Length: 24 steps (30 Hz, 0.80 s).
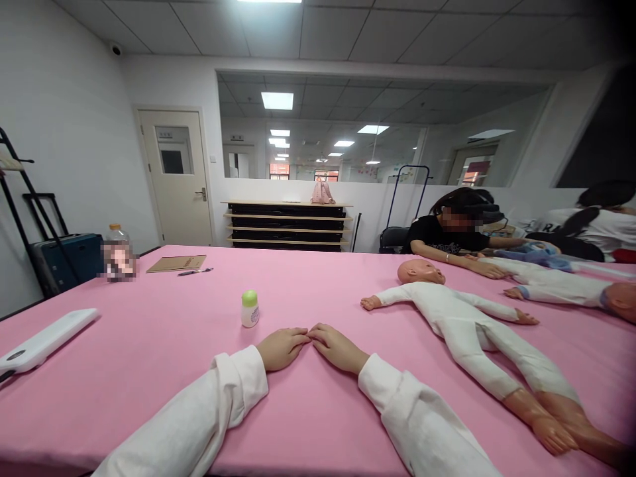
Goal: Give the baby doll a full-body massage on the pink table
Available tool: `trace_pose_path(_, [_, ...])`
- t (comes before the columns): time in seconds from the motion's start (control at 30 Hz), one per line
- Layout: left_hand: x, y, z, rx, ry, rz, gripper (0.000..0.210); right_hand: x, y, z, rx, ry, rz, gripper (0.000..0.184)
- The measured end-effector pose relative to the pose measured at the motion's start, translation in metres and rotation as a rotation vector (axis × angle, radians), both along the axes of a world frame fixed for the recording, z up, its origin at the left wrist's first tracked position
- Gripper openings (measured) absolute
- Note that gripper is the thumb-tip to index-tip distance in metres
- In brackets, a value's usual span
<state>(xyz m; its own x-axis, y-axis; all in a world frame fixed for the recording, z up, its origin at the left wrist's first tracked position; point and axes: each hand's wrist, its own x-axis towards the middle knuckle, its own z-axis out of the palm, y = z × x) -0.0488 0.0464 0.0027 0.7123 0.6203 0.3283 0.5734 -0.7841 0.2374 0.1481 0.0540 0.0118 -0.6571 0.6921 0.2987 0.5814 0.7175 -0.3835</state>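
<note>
- Rested left hand (pixel 284 349) and right hand (pixel 340 348) palm-down, with loose, empty grip, fingertips meeting.
- Could have toppled smooth, rounded bottle (pixel 250 309), just beyond left hand, through a careless sweep of white sleeve (pixel 233 391).
- Saw matte pink table (pixel 163 358), then doll (pixel 437 308) at right: glossy limbs (pixel 549 424), creased white suit (pixel 470 354).

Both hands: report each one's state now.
Left hand: open, palm down on the pink tablecloth, nothing visibly held.
Right hand: open, palm down beside it, nothing visibly held.
</note>
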Motion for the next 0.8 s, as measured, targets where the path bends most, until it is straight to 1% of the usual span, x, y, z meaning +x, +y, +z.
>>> trace_pose_path(0.17, [0.0004,-0.0006,-0.0001,0.012,0.011,0.017,0.037,-0.0004,0.0004,-0.0005,0.007,-0.001,-0.002,0.025])
trace_pose_path(0.8, [-0.0002,-0.0008,0.0007,0.008,0.019,0.010,0.037,-0.0010,0.0005,-0.0002,0.019,-0.015,-0.004,0.026])
